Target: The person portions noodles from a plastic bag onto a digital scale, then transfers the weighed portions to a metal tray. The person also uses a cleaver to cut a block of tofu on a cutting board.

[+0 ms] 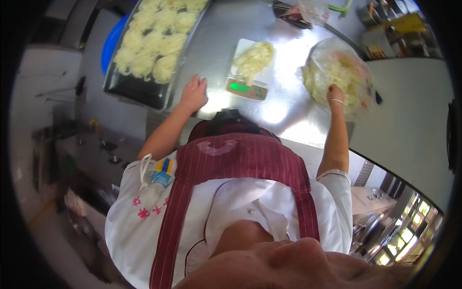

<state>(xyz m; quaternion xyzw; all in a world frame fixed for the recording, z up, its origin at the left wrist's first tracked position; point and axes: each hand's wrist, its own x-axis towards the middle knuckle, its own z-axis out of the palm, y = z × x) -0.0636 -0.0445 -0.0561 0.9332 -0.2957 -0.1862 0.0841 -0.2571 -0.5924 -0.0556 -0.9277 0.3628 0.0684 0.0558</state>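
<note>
My right hand (335, 92) reaches into a clear plastic bag (364, 77) of pale yellow noodles (342, 72), its fingers closed on some of them. At the table's near edge my left hand (194, 93) rests on the metal with nothing in it, fingers laid out. Between the hands stands a small white kitchen scale (262, 78) with a lit green display, bearing a loose heap of noodles (253, 60). Left of my left hand, a black tray (137, 91) holds several round noodle nests (166, 68) in rows.
The steel table (204, 48) runs along my front. A blue round container (109, 48) shows behind the tray. At the far side lie a crumpled plastic bag (313, 10) and a green stalk (342, 8). Metal containers (380, 41) stand at the far right.
</note>
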